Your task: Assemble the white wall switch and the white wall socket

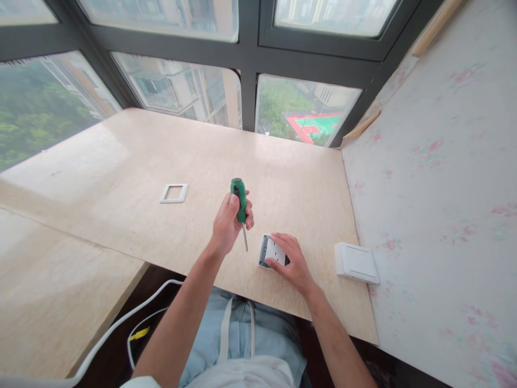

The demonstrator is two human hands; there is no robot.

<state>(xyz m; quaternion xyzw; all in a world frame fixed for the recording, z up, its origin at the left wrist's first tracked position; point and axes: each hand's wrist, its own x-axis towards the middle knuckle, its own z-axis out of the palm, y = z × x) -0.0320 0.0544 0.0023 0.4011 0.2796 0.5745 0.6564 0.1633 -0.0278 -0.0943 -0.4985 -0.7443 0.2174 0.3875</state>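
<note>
My left hand point(228, 221) is wrapped round the green and black handle of a screwdriver point(239, 202). Its metal shaft points down toward the sill, tip apart from everything. To the right, my right hand point(291, 261) grips a white wall socket point(274, 251) that sits on the sill near its front edge. Slots show on the socket's face, and a grey mounting strip is bare along its left side. The fingers cover its right part. A white square cover frame point(174, 193) lies flat on the sill, left of my hands.
The pale stone sill point(202, 153) runs up to dark-framed windows point(248, 89). A white switch box point(356, 262) stands at the right beside the flowered wall point(436, 205). White cable point(121, 319) hangs below the front edge at left, near a small yellow piece point(139, 333).
</note>
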